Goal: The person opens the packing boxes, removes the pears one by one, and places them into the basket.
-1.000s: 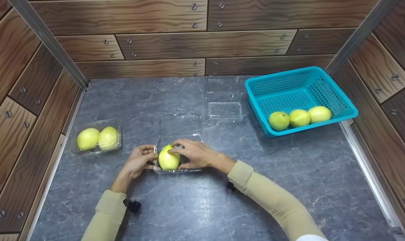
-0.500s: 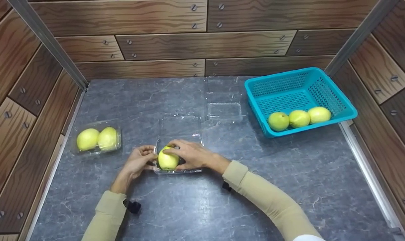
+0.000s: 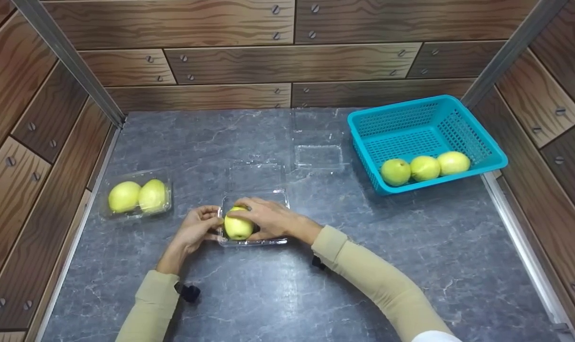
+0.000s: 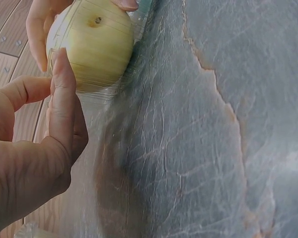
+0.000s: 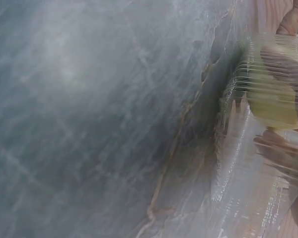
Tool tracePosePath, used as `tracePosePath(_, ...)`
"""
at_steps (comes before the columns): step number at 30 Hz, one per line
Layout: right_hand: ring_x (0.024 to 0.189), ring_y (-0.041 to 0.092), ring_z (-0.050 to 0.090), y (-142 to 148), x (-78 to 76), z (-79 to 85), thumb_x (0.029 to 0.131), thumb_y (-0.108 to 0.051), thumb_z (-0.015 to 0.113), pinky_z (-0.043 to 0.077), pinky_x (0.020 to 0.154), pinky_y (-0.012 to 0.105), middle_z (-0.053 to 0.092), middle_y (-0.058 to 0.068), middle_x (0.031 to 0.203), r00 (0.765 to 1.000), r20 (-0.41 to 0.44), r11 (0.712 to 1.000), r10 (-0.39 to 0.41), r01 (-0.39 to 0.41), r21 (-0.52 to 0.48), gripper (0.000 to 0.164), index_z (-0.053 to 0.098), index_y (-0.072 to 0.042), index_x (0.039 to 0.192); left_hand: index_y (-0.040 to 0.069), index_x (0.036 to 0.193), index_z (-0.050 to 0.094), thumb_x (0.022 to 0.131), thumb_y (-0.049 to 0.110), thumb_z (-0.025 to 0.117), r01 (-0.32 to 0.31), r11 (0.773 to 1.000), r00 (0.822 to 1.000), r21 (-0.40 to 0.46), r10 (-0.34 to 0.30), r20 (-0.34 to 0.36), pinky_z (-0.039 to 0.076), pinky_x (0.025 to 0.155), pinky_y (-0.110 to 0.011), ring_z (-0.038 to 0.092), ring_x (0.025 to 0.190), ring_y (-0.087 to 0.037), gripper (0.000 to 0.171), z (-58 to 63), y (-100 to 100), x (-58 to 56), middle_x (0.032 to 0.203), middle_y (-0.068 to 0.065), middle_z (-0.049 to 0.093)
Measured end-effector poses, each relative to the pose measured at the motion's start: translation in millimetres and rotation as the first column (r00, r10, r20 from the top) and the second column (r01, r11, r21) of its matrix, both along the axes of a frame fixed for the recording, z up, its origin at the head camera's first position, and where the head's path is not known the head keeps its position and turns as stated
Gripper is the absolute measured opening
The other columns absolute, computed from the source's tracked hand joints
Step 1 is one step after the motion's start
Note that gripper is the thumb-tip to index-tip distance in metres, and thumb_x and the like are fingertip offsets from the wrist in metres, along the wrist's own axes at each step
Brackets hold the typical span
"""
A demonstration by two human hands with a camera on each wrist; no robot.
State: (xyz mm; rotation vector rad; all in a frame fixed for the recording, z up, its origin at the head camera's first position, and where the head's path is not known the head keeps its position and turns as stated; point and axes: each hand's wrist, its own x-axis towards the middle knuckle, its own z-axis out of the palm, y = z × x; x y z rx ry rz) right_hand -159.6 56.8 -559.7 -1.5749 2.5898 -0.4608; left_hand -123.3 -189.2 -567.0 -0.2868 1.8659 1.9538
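Observation:
A yellow-green pear (image 3: 239, 225) lies in the left half of a clear plastic clamshell box (image 3: 274, 240), whose lid (image 3: 256, 176) is folded back behind it. My right hand (image 3: 271, 219) grips the pear from the right, with the thumb at its near side and fingers over its top. The box's left rim is pinched between thumb and fingers of my left hand (image 3: 198, 227). In the left wrist view, the pear's (image 4: 97, 44) dark blossom end shows through the clear wall beside my left fingertips (image 4: 62, 74). The right wrist view shows the box (image 5: 233, 144) blurred around my right fingers.
At the left stands a closed clear box (image 3: 168, 202) with two pears (image 3: 139, 195) inside. A turquoise basket (image 3: 415, 137) at the right holds three pears (image 3: 425, 168). Between them, further back, lies another open clear box (image 3: 319, 156). Wood-patterned walls (image 3: 230, 64) surround the grey tabletop (image 3: 278, 294).
My right hand has turned the pear in the box, so its stem has gone from view and its blossom end now faces the near side. My left hand stays on the rim.

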Motion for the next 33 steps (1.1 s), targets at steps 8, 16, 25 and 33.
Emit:
tracePosePath(8,0.133,0.030,0.061,-1.4,1.7,2.6,0.085,-0.043,0.086,0.061,0.109,0.041,0.050,0.011,0.156,1.000,0.017,1.000,-0.009,0.009,-0.001,0.079,0.050,-0.024,0.154,-0.014,0.137,0.044,0.093,-0.005,0.061,-0.003,1.000,1.000,-0.001,0.003,0.006,0.065,0.054,-0.023,0.062,0.071,-0.010,0.047,-0.1,0.1,0.1,0.092,0.001,0.063)
tracePosePath(16,0.132,0.029,0.062,-1.0,1.6,4.4,0.082,-0.039,0.089,0.062,0.108,0.039,0.049,0.011,0.153,0.999,0.033,1.000,-0.020,0.020,0.001,0.079,0.053,-0.022,0.150,-0.014,0.137,0.045,0.093,-0.005,0.062,0.000,1.000,1.000,-0.002,0.000,0.006,0.065,0.054,-0.023,0.061,0.074,-0.011,0.048,0.1,1.8,1.0,0.093,0.000,0.063)
tracePosePath(25,0.130,0.028,0.061,3.9,2.4,11.2,0.078,-0.037,0.092,0.062,0.108,0.040,0.051,0.011,0.150,1.000,0.014,1.000,-0.009,0.008,0.017,0.081,0.052,-0.021,0.147,-0.014,0.135,0.046,0.090,-0.006,0.062,-0.008,1.000,1.000,0.010,0.008,0.000,0.065,0.053,-0.023,0.059,0.074,-0.010,0.048,-0.6,4.1,1.2,0.095,-0.001,0.060)
tracePosePath(33,0.135,0.031,0.058,15.3,0.7,19.1,0.078,-0.037,0.092,0.059,0.113,0.045,0.050,0.014,0.152,1.000,0.019,1.000,-0.022,0.022,0.019,0.082,0.052,-0.020,0.147,-0.015,0.135,0.045,0.090,-0.006,0.060,0.002,1.000,1.000,0.007,-0.002,-0.011,0.064,0.052,-0.022,0.059,0.072,-0.010,0.048,-0.2,3.7,1.1,0.093,-0.001,0.061)
